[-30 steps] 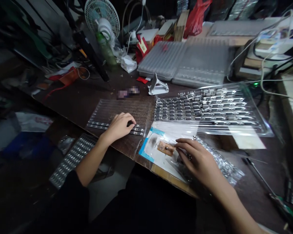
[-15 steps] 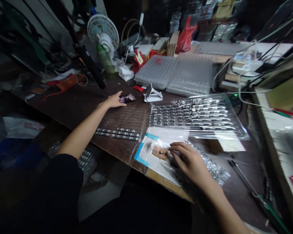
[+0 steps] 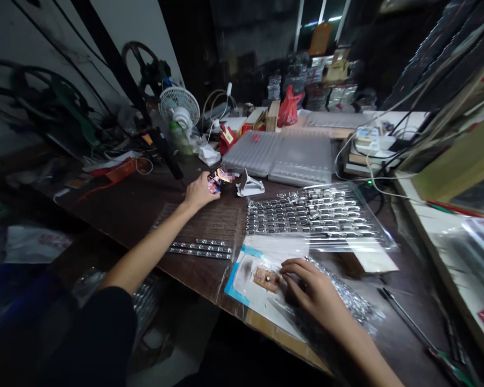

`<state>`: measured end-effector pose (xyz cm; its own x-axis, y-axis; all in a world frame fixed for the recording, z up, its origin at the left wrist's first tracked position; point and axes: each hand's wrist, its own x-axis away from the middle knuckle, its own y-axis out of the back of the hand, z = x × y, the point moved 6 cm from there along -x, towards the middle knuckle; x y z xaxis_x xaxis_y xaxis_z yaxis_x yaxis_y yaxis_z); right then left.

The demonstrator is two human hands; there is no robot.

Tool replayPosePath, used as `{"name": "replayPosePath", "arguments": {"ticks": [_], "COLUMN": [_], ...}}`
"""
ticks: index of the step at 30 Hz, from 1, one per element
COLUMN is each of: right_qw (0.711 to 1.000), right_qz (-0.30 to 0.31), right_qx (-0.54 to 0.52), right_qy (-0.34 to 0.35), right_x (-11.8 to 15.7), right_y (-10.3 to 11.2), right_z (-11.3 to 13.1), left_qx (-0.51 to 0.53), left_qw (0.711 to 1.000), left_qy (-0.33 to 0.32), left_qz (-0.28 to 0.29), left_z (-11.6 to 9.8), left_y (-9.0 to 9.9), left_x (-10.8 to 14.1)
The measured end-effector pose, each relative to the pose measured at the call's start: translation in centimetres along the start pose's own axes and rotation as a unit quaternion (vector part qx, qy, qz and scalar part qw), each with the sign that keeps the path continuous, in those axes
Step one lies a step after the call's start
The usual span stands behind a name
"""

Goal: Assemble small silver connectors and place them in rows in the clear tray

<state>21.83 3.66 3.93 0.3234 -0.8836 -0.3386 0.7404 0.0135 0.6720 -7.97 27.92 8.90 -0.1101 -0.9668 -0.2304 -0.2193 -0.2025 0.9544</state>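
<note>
My left hand (image 3: 199, 191) is wrapped round the near end of a phone (image 3: 221, 178) with a lit, colourful screen, tilted up beside a white phone stand (image 3: 249, 185). My right hand (image 3: 312, 282) rests by a small copper-coloured block (image 3: 266, 279) on a white sheet with blue tape (image 3: 237, 295). Its fingers are curled and slightly apart, with nothing visible between them. A plastic bag of small shiny metal parts (image 3: 353, 295) lies beside and partly behind this hand. Behind it sits a clear tray (image 3: 347, 244) with rows of metal parts.
Clear ribbed trays (image 3: 302, 156) lie at the back, near a white fan (image 3: 179, 107) and a red bag (image 3: 290, 107). Short metal strips (image 3: 201, 250) lie on a ribbed sheet left of centre. A long screwdriver-like tool (image 3: 411, 322) is at the right.
My left hand has closed round the phone and moved right towards the stand, raising the phone. The camera view has tilted up. My right hand stays beside the block.
</note>
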Motion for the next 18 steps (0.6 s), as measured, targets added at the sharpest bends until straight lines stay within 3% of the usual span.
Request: {"name": "replayPosePath", "arguments": {"ticks": [3, 6, 9, 14, 16, 18], "right_qw": [1.0, 1.0, 0.999, 0.995, 0.989, 0.981], "right_qz": [-0.016, -0.028, -0.037, -0.089, -0.114, -0.114], "right_qx": [-0.006, -0.004, 0.0, -0.005, -0.033, -0.104], "right_qy": [0.009, 0.011, 0.007, -0.04, -0.084, -0.117], "right_x": [-0.1, 0.0, 0.0, 0.1, 0.3, 0.5], "right_y": [0.2, 0.3, 0.5, 1.4, 1.8, 1.7], "right_z": [0.1, 0.3, 0.3, 0.0, -0.4, -0.7], "left_qx": [0.076, 0.153, 0.203, 0.267, 0.332, 0.435], "left_qw": [0.993, 0.982, 0.973, 0.96, 0.941, 0.899], "left_qy": [0.001, -0.027, -0.04, -0.04, -0.04, -0.043], "left_qz": [-0.09, -0.109, -0.099, -0.071, -0.045, 0.008], "left_z": [-4.4, -8.5, -11.1, -13.3, -14.2, -15.4], "left_y": [0.9, 0.8, 0.6, 0.5, 0.1, -0.8], "left_x": [3.5, 6.8, 8.7, 10.2, 11.3, 12.6]}}
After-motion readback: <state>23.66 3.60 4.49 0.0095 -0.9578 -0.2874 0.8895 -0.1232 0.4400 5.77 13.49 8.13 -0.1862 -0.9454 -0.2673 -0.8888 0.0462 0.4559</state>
